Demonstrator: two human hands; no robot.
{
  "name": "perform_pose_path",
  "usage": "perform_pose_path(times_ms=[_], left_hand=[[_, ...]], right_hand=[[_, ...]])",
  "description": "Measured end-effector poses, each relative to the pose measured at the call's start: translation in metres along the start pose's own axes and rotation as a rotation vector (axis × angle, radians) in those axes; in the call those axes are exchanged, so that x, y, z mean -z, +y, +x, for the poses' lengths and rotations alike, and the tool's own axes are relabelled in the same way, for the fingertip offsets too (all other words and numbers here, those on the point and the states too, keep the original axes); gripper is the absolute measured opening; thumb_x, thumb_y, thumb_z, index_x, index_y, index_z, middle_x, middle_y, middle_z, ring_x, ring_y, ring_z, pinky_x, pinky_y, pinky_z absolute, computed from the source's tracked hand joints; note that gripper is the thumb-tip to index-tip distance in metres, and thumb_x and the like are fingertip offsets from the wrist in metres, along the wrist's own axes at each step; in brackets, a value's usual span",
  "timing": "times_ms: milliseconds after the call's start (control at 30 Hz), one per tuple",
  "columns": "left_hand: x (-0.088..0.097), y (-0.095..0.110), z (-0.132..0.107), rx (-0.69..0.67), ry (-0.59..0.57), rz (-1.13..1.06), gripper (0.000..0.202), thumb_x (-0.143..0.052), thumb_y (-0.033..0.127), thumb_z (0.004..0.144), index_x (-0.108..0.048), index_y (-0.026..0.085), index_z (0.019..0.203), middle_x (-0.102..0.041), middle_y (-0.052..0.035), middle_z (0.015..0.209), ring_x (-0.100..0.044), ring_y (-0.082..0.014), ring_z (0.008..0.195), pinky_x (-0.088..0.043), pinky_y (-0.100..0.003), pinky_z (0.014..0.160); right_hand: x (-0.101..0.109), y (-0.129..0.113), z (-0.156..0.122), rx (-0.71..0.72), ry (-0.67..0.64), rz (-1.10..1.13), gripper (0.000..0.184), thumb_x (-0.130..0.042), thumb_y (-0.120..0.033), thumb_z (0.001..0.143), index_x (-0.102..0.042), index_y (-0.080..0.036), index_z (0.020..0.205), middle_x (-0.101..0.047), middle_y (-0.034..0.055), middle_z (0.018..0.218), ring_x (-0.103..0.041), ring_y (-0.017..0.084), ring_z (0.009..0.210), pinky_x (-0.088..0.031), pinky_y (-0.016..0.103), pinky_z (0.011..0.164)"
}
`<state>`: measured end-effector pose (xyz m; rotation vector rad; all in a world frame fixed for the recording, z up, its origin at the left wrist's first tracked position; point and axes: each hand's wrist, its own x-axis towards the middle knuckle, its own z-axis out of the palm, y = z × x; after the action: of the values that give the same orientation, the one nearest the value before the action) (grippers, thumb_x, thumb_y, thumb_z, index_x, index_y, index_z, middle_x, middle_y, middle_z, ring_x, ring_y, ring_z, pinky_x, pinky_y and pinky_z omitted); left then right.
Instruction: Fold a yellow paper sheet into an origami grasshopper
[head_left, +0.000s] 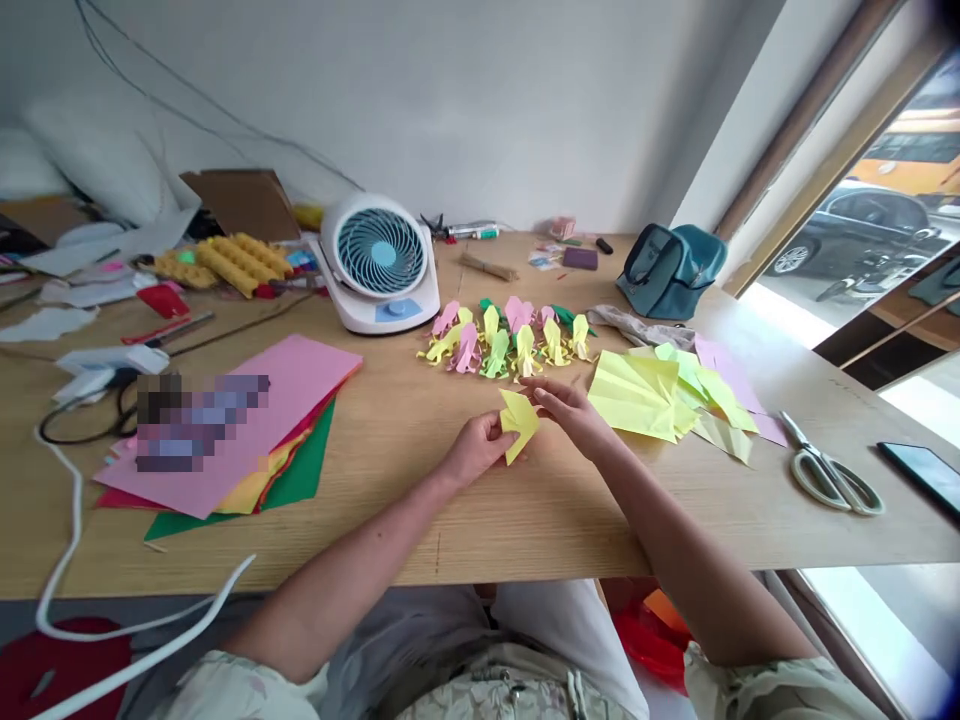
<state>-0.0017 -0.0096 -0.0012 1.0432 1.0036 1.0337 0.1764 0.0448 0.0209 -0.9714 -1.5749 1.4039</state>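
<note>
A small piece of folded yellow paper (517,424) is held upright just above the table, pinched between the thumb and fingers of my left hand (482,446). My right hand (564,408) is at the paper's upper right edge, fingers stretched out and slightly bent; whether the fingertips touch the paper is hard to tell. Beyond my hands stand several finished paper figures (496,352) in pink, yellow and green, with curled strips at their lower ends. To the right of my right hand lies a creased yellow sheet (637,393) on other paper pieces.
A fan (381,255) stands behind, left of the figures. Stacked coloured paper (300,375) lies left, beside a white cable (71,480). Scissors (836,482) and a dark tablet or phone (922,475) lie right. A teal bag (670,270) sits at the back right.
</note>
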Motion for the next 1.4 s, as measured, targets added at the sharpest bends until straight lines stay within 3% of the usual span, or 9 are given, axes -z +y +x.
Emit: perform_pose_path(times_ms=[100,233,400,533,700,833,1000,1133,1400], left_hand=[[0.004,-0.012,-0.001,0.042,-0.034,-0.01,0.034,-0.084,0.032,0.071,-0.066,0.014,0.094,-0.076,-0.0061,0.078,-0.072,-0.0183,0.065,-0.056,-0.028,0.06],[0.006,-0.011,-0.004,0.058,-0.102,0.006,0.038,-0.084,0.037,0.072,-0.065,0.014,0.095,-0.076,-0.0077,0.085,-0.073,-0.0191,0.067,-0.057,-0.029,0.063],[0.004,-0.002,-0.013,0.035,-0.231,-0.049,0.053,-0.076,0.056,0.076,-0.067,0.014,0.106,-0.076,-0.0116,0.093,-0.075,-0.0236,0.08,-0.057,-0.029,0.063],[0.005,-0.001,-0.015,0.067,-0.254,-0.133,0.056,-0.069,0.061,0.082,-0.068,0.013,0.109,-0.076,-0.0142,0.095,-0.074,-0.0243,0.081,-0.059,-0.031,0.068],[0.008,-0.003,-0.013,0.095,-0.252,-0.171,0.048,-0.075,0.054,0.08,-0.07,0.012,0.103,-0.075,-0.0118,0.09,-0.071,-0.0188,0.075,-0.058,-0.028,0.065],[0.011,-0.002,-0.011,0.074,-0.209,-0.119,0.048,-0.076,0.054,0.079,-0.071,0.011,0.101,-0.074,-0.009,0.085,-0.069,-0.0158,0.071,-0.057,-0.026,0.062],[0.012,0.0,-0.01,0.032,-0.134,-0.051,0.053,-0.077,0.057,0.076,-0.071,0.012,0.104,-0.075,-0.0077,0.085,-0.069,-0.0152,0.07,-0.056,-0.025,0.061],[0.011,-0.001,-0.008,-0.014,-0.086,-0.034,0.055,-0.082,0.056,0.069,-0.072,0.012,0.101,-0.075,-0.0061,0.083,-0.069,-0.0144,0.067,-0.055,-0.025,0.06],[0.011,-0.002,-0.007,-0.049,-0.033,-0.071,0.051,-0.083,0.054,0.07,-0.073,0.013,0.099,-0.075,-0.0067,0.09,-0.069,-0.0144,0.068,-0.055,-0.024,0.059]], right_hand=[[-0.001,0.011,-0.004,-0.041,-0.125,0.072,0.042,-0.069,-0.053,0.083,-0.074,-0.021,0.11,-0.074,0.0033,0.094,-0.063,0.015,0.081,-0.049,0.029,0.076],[0.0,0.01,-0.007,-0.08,-0.151,0.076,0.032,-0.076,-0.049,0.079,-0.073,-0.019,0.09,-0.069,0.001,0.078,-0.058,0.014,0.07,-0.046,0.027,0.066],[-0.003,0.005,-0.013,-0.066,-0.175,0.091,0.032,-0.076,-0.05,0.078,-0.071,-0.02,0.086,-0.066,0.0001,0.073,-0.057,0.014,0.062,-0.046,0.027,0.06],[-0.004,0.004,-0.017,-0.015,-0.196,0.119,0.031,-0.073,-0.051,0.081,-0.069,-0.021,0.088,-0.064,0.0002,0.076,-0.055,0.014,0.063,-0.046,0.028,0.06],[0.0,0.006,-0.018,0.094,-0.255,0.092,0.023,-0.07,-0.045,0.087,-0.069,-0.023,0.089,-0.065,0.0044,0.105,-0.059,0.019,0.099,-0.048,0.032,0.087],[0.004,0.008,-0.016,0.126,-0.308,0.085,0.018,-0.068,-0.042,0.09,-0.069,-0.024,0.091,-0.063,0.0058,0.118,-0.057,0.021,0.112,-0.046,0.035,0.094],[0.008,0.009,-0.016,0.101,-0.27,0.107,0.015,-0.066,-0.039,0.092,-0.071,-0.028,0.101,-0.064,0.0032,0.123,-0.057,0.019,0.112,-0.045,0.032,0.094],[0.007,0.007,-0.019,0.044,-0.213,0.106,0.027,-0.062,-0.042,0.095,-0.069,-0.029,0.117,-0.065,0.0034,0.12,-0.059,0.019,0.105,-0.046,0.033,0.094],[0.005,0.01,-0.02,0.057,-0.236,0.113,0.031,-0.059,-0.047,0.095,-0.068,-0.033,0.122,-0.066,0.0023,0.118,-0.06,0.018,0.104,-0.048,0.031,0.089]])
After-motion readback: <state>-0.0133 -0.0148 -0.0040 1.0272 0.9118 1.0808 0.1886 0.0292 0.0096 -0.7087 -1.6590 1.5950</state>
